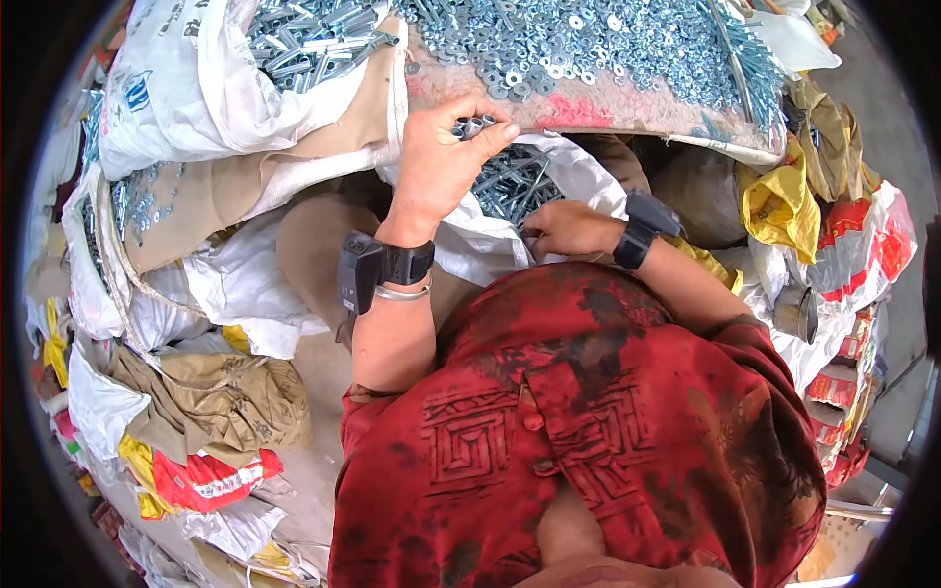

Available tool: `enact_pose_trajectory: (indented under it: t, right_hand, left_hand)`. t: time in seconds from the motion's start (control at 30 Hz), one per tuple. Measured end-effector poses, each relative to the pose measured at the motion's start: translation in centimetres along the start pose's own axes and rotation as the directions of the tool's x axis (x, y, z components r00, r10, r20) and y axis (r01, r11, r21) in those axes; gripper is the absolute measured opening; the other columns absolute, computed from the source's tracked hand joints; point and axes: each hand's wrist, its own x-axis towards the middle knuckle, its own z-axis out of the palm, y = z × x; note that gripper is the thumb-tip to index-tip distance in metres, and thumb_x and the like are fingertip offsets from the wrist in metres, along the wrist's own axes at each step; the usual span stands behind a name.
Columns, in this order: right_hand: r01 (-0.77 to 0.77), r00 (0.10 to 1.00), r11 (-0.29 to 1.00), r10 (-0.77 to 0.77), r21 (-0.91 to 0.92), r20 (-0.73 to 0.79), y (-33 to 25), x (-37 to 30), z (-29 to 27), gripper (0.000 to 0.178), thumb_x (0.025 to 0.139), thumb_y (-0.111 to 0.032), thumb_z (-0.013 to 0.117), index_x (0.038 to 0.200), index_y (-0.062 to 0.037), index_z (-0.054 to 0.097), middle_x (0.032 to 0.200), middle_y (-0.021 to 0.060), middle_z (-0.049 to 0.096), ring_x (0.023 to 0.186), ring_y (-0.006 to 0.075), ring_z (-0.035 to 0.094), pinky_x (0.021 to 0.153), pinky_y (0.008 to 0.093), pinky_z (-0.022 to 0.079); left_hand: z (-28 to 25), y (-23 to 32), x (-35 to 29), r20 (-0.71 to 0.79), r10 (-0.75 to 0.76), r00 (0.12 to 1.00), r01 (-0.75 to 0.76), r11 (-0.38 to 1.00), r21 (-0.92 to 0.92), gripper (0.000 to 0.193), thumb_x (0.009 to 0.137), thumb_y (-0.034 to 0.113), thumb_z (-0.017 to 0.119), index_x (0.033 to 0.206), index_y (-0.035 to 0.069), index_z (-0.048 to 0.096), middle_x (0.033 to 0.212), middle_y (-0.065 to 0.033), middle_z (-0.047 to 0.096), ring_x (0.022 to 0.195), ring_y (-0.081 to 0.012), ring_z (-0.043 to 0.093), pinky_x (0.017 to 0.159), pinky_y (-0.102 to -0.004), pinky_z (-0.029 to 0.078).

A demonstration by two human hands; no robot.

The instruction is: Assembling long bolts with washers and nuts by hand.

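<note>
Raised over the near edge of the worktop, my left hand (443, 162) is closed around several short metal tubes (472, 126), whose round ends show between thumb and fingers. Below and to the right of it, a white sack (578, 174) holds a heap of long, thin metal bolts or screws (516, 183). My right hand (573, 231) rests at the near right side of that sack, fingers curled in. What its fingertips grip, if anything, is hidden. Each wrist wears a dark strapped device.
Loose washers and small metal parts (549, 54) cover the stained worktop (627, 110). At the back left, a white sack (186, 108) lies open with metal tubes (319, 44) spilling out. Crumpled bags (211, 402) surround me on the left, and a yellow bag (781, 206) hangs at the right.
</note>
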Motion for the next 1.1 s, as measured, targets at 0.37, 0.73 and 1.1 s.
enact_pose_trajectory:
  t: [0.37,0.73,1.1]
  right_hand:
    - [-0.116,0.971,0.954,0.050,-0.276,-0.235,-3.2,3.9,1.3,0.026,0.081,-0.017,0.065,0.095,0.0039,0.060,0.084,0.0228,0.068,0.086,0.0396,0.068,0.074,0.0510,0.052]
    - [0.206,0.854,0.971,-0.240,-0.122,-0.461,-1.9,2.9,-4.6,0.042,0.074,-0.001,0.058,0.115,-0.0105,0.064,0.075,0.0161,0.064,0.078,0.0289,0.067,0.070,0.0414,0.051]
    - [0.459,0.856,0.825,-0.510,-0.329,-0.084,-1.0,3.1,3.5,0.022,0.076,-0.024,0.066,0.093,-0.0092,0.065,0.090,0.0147,0.057,0.085,0.0352,0.064,0.068,0.0451,0.052]
  left_hand:
    - [1.1,-1.3,0.2,0.015,0.104,0.994,-0.104,0.994,0.036,0.014,0.085,0.015,0.077,0.088,0.002,0.071,0.070,0.0056,0.059,0.064,-0.0020,0.048,0.057,-0.0194,0.039]
    - [0.7,-1.9,0.4,-0.188,0.102,0.977,-0.119,0.989,-0.085,0.012,0.086,0.012,0.076,0.092,0.003,0.070,0.067,0.0045,0.057,0.058,-0.0026,0.047,0.051,-0.0189,0.036]
    - [0.2,-2.2,0.1,-0.197,-0.077,0.977,0.026,0.968,-0.251,0.011,0.088,0.008,0.074,0.095,0.001,0.067,0.066,0.0038,0.055,0.055,-0.0016,0.045,0.048,-0.0175,0.032]
